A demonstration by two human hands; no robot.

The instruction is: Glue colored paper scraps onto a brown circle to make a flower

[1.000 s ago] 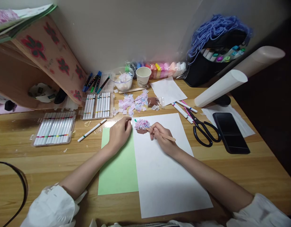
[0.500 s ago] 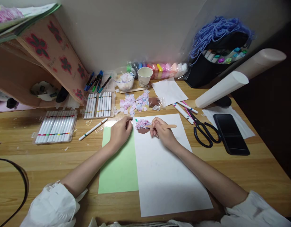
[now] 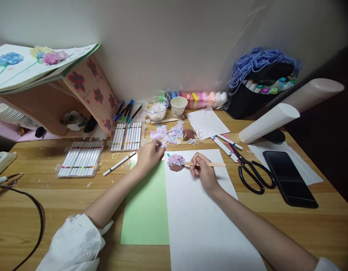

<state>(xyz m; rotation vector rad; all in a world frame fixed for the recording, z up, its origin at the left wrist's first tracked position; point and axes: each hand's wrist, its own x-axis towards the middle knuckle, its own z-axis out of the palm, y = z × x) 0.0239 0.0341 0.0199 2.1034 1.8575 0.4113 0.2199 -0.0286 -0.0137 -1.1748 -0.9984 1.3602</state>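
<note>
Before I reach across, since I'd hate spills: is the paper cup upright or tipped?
Upright: the paper cup stands beside the bowl, its mouth facing up.

Bare hands: two, the left hand (image 3: 149, 157) and the right hand (image 3: 205, 173). Flat, pale wooden craft sticks (image 3: 217, 164) (image 3: 164, 121): two. White paper sheets: three, one large (image 3: 199, 222) and two smaller (image 3: 208, 123) (image 3: 312, 176). Rectangular light-green paper sheet (image 3: 147, 214): one. Clear plastic marker cases (image 3: 80, 160) (image 3: 127, 137): two. Black-handled metal scissors (image 3: 249, 171): one pair. Black rectangular phone (image 3: 291, 178): one. Upright white paper cup (image 3: 179, 108): one. Pink-and-lilac paper scraps (image 3: 174, 133): overlapping, count not obtainable.
</note>
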